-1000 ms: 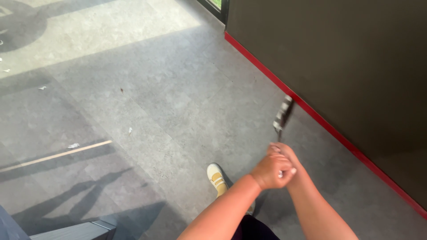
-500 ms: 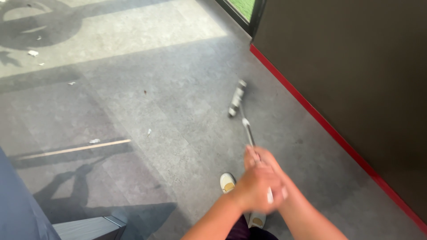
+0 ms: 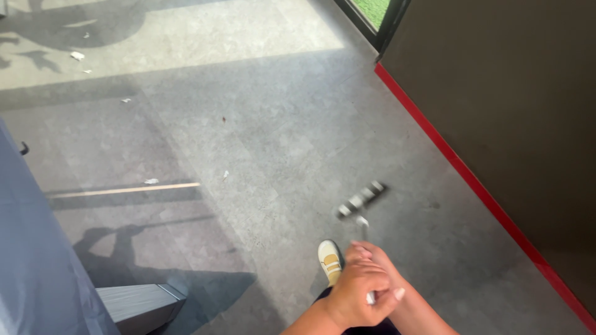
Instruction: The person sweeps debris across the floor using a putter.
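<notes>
Both hands wrapped around grip of golf putter (image 3: 362,205), low centre-right of frame. Left hand (image 3: 357,298) on top, fingers curled tight over grip, thumb tip showing pale nail at right. Right hand (image 3: 372,255) mostly hidden under and behind left, only knuckles and finger backs seen; looked closed on same grip, fingers pressed together. Forearms came in from bottom edge.

Swept left to right:
- Far left: large blue-grey panel (image 3: 37,260), blurred, filled lower-left corner. Kind of object not determinable.
- Just right of it, bottom: grey box-like block (image 3: 139,303) with angled corner, sat in shadow.
- Left-centre floor: thin pale strip (image 3: 124,190) lying flat, small white scrap (image 3: 151,181) just beside its upper edge. More scraps scattered near top left.
- Grey concrete floor (image 3: 267,124), sunlit band across top, shaded middle, shadow of person cast at lower left.
- Centre-bottom: white and yellow shoe (image 3: 329,259), toe pointed up-frame, just left of hands.
- Putter head: dark with pale blocks, motion-blurred, above hands, over floor. Touching floor or not: could not tell. Short bit of shaft visible between head and hands.
- Right: red strip (image 3: 472,180) ran diagonally along base of dark wall (image 3: 515,93). Putter head well apart from it.
- Top right: dark door frame (image 3: 388,28), patch of green beyond.
</notes>
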